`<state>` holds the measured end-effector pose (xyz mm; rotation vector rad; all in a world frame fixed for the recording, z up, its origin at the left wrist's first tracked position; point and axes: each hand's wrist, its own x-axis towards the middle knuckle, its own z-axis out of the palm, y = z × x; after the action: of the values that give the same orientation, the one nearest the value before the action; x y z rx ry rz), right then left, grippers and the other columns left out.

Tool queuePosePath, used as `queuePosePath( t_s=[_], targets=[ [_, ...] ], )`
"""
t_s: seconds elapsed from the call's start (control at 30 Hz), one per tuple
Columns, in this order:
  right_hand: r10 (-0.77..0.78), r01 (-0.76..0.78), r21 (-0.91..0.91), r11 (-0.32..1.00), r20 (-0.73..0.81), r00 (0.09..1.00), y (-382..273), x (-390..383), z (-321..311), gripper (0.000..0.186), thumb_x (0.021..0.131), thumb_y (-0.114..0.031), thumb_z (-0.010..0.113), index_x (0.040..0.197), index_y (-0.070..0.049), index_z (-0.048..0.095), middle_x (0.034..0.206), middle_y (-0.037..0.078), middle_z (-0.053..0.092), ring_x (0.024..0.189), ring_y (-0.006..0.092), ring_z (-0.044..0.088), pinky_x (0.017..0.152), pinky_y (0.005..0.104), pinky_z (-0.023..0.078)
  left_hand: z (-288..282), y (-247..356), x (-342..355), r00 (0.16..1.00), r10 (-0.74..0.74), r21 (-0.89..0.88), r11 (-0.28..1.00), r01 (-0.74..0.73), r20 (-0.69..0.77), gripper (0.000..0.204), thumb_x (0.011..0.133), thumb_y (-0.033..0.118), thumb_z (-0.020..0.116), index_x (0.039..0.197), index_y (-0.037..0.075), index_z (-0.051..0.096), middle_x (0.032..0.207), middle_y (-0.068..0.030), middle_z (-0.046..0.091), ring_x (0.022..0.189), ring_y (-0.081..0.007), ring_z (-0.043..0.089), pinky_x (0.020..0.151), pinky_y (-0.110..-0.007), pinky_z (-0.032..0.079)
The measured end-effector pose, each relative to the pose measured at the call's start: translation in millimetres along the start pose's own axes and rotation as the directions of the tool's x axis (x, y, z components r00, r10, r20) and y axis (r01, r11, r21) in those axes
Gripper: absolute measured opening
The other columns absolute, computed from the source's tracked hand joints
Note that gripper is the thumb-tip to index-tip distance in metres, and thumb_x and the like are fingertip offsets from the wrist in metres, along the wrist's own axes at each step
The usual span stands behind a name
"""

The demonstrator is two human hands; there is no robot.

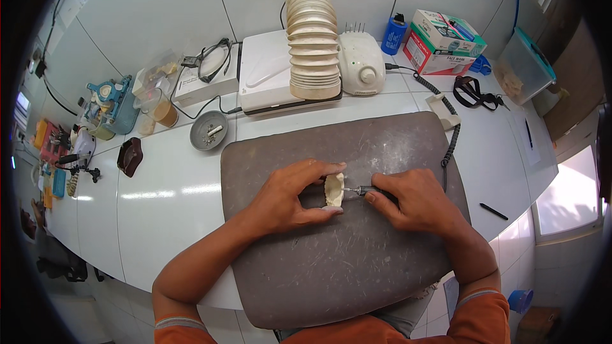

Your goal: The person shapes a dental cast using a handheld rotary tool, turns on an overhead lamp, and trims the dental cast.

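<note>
A cream dental plaster cast is gripped by my left hand, with the thumb at its near end and fingers at its far end. My right hand is closed round a slim rotary handpiece. The handpiece's thin bur points left and reaches the right side of the cast; whether it touches cannot be made out. Both hands are over a scratched brown mat on the white tiled bench.
Behind the mat, a ribbed suction hose stands beside a white control unit. A coiled black cord runs down the mat's right side. A round grey dish sits left, mask boxes back right, a black pen right.
</note>
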<state>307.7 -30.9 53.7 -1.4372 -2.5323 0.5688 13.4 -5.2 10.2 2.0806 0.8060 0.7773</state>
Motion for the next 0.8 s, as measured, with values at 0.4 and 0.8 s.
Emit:
queuePosePath(
  t_s=[0.4, 0.8],
  targets=[
    [0.026, -0.025, -0.052, 0.998, 0.012, 1.000, -1.2, -2.3, -7.0, 0.033, 0.108, -0.044, 0.067, 0.105, -0.012, 0.074, 0.077, 0.017, 0.076, 0.075, 0.0419, 0.075, 0.069, 0.0554, 0.053, 8.0, 1.9, -1.6, 0.999, -0.002, 0.112, 0.994, 0.006, -0.035, 0.076, 0.084, 0.021, 0.099, 0.151, 0.009, 0.067, 0.127, -0.0144, 0.075, 0.112, -0.0294, 0.076, 0.100, -0.040, 0.066],
    [0.020, -0.019, -0.047, 0.999, 0.019, 1.000, 2.5, -2.5, -9.2, 0.033, 0.107, -0.044, 0.067, 0.100, -0.012, 0.073, 0.073, 0.017, 0.073, 0.073, 0.0429, 0.074, 0.067, 0.0561, 0.053, 11.7, 2.0, -1.2, 0.995, 0.062, 0.158, 0.986, -0.049, -0.082, 0.074, 0.083, 0.028, 0.096, 0.151, 0.015, 0.069, 0.122, -0.0115, 0.075, 0.109, -0.0333, 0.073, 0.096, -0.045, 0.061]
  ],
)
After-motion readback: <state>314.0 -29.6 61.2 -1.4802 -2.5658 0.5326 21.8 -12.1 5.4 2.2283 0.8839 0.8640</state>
